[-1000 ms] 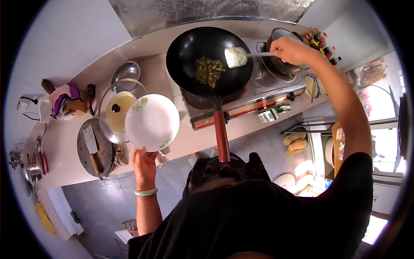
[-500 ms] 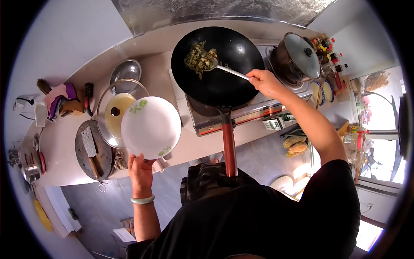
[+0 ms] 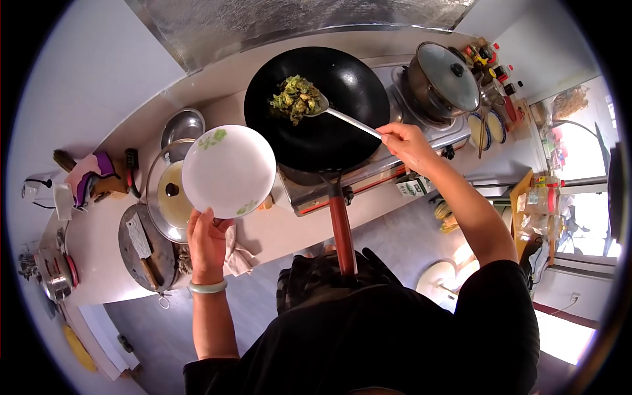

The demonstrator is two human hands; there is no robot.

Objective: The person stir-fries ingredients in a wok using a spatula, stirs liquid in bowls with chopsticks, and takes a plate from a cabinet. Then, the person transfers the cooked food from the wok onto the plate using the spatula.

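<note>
My left hand (image 3: pixel 207 245) grips the lower rim of a white plate (image 3: pixel 228 172) with green leaf patterns, held tilted to the left of the wok. Nothing lies on the plate. My right hand (image 3: pixel 407 144) is closed round the handle of a metal spatula (image 3: pixel 353 124). The spatula's head is inside the black wok (image 3: pixel 316 146), under or against a heap of cooked greens (image 3: pixel 296 99). The wok sits on the stove (image 3: pixel 299 197), its red-brown handle (image 3: pixel 341 230) pointing toward my body.
Right of the wok stands a lidded pot (image 3: pixel 442 80), with bottles (image 3: pixel 503 72) behind it. On the left are a glass lid (image 3: pixel 157 197), a metal bowl (image 3: pixel 184 126) and a cleaver (image 3: pixel 138 238) on a round chopping board (image 3: pixel 168 263). A cloth (image 3: pixel 237 251) hangs at the counter edge.
The spatula has gone from the wok's right side to the greens, which now sit bunched up at its head. My right hand has moved down and left. The plate stays in my left hand.
</note>
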